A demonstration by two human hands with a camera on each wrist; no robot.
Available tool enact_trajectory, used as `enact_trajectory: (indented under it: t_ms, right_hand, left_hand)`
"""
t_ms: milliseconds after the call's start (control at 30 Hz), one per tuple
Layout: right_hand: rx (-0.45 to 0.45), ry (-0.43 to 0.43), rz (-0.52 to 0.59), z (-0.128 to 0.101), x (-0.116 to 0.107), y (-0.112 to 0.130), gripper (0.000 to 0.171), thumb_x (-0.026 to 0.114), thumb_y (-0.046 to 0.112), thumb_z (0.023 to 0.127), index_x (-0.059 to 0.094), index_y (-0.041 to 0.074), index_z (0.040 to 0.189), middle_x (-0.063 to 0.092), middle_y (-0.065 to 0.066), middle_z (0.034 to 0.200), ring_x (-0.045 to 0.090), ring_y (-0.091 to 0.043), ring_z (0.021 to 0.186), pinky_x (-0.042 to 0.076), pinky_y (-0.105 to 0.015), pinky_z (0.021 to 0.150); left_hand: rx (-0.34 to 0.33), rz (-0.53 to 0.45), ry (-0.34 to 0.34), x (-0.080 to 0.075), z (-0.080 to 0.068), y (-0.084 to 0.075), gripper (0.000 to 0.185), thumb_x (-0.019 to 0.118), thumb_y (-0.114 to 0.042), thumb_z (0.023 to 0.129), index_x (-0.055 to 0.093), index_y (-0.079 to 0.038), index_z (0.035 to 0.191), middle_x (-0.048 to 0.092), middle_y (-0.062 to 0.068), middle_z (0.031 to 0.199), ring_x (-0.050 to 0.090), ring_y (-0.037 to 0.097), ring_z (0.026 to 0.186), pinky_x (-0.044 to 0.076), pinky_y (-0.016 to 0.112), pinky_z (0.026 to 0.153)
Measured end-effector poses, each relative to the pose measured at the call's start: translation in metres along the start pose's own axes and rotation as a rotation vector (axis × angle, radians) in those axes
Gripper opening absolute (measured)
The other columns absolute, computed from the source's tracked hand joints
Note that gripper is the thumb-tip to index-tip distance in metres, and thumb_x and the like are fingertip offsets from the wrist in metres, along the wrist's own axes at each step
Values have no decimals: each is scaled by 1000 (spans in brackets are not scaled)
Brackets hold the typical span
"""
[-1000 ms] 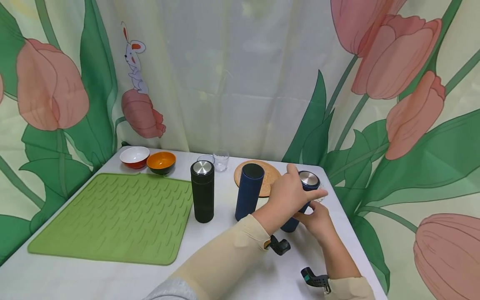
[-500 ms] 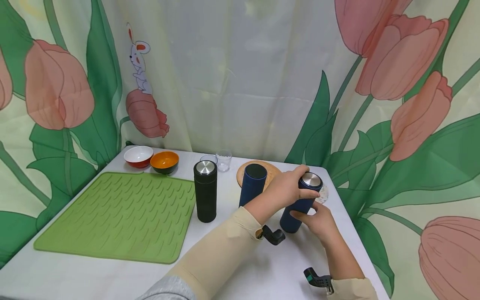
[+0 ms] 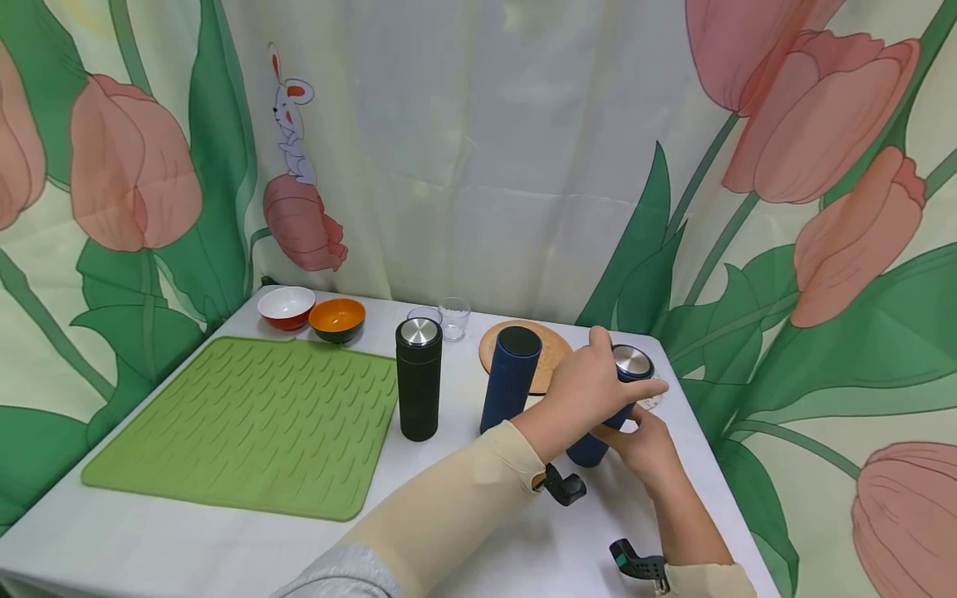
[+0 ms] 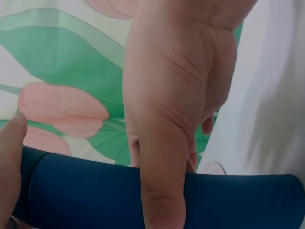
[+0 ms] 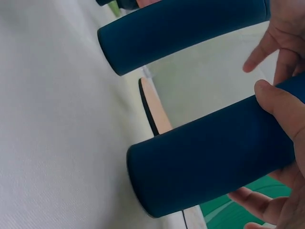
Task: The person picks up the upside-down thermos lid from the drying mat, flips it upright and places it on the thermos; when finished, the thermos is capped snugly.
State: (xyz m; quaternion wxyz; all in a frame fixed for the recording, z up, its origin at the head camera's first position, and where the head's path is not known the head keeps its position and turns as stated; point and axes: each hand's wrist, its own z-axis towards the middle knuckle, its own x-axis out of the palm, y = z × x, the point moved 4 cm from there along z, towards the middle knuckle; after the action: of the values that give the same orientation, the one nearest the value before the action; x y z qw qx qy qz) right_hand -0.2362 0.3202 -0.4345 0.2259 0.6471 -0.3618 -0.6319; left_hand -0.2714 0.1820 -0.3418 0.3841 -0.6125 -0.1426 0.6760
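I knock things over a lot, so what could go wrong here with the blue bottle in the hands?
1. The blue bottle is tilted between the left hand and right hand; it might slip and roll toward the table edge, which is close.
2. The second blue bottle stands right beside the left arm and could get bumped over.
3. A small clear glass thing sits just behind the hands and could be knocked.

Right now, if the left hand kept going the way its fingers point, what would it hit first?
The left hand already grips the blue bottle, fingers pointing right. Beyond it, probably only the tulip curtain; depth is unclear.
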Motion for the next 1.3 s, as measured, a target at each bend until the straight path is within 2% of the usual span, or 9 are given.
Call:
enact_trajectory:
  t_ms: [200,267,433,567,700,867,1000,1100,1300]
  right_hand:
    - [-2,-53,-36,-1,0,2,93,80,63,87,51,6,154,55,-27,154,52,-49,142,43,-68,106]
    - [4,-35,-10,-2,0,3,95,81,62,88,48,3,156,54,-28,155,53,-48,141,51,-64,103]
    - [-5,13,34,-2,0,4,97,81,57,90,44,-2,157,50,-29,158,50,-48,145,47,-67,110]
    - [-12,13,33,-1,1,4,96,81,57,90,45,-2,157,49,-29,159,48,-49,146,46,-67,111]
    - [-4,-13,0,-2,0,5,97,81,60,89,46,0,156,49,-29,159,48,-50,146,47,-69,108]
    - [-18,-51,-48,-1,-1,7,89,81,58,89,53,4,153,52,-29,156,33,-54,151,22,-80,110]
    - [-34,-73,-56,0,0,6,89,82,59,87,55,2,151,53,-29,155,24,-52,153,15,-82,108]
    - [-43,-83,-63,-1,-1,4,92,83,60,86,54,2,152,52,-27,157,27,-50,154,21,-82,110]
    - [-82,-58,-16,2,-5,4,83,85,49,89,54,5,152,51,-21,161,42,-45,152,46,-69,109]
  left_hand:
    - [74,84,50,-3,6,0,71,76,-75,83,50,-28,130,69,-7,90,59,8,66,46,24,52]
    - [108,76,77,-6,8,2,68,77,-72,85,52,-29,131,71,-8,95,61,7,71,46,22,55]
    - [183,59,146,-11,12,6,64,77,-67,88,54,-33,138,72,-10,106,63,5,83,49,21,63]
    - [205,85,176,-12,13,8,68,74,-67,90,52,-35,145,72,-11,113,65,5,91,50,21,68]
    - [168,84,152,-10,10,6,75,71,-71,90,49,-29,149,74,-8,115,67,7,90,51,22,67]
    - [61,23,52,-5,2,2,87,75,-78,82,50,-20,141,74,-1,102,65,10,74,49,24,57]
    - [93,64,11,-4,2,2,72,77,-74,83,54,-24,129,72,-6,93,61,7,68,46,23,53]
    - [146,101,48,-5,6,2,70,77,-71,85,56,-26,134,74,-8,101,65,6,78,47,21,58]
    - [220,135,174,-9,16,2,71,77,-66,89,54,-29,145,72,-8,115,67,6,95,51,20,69]
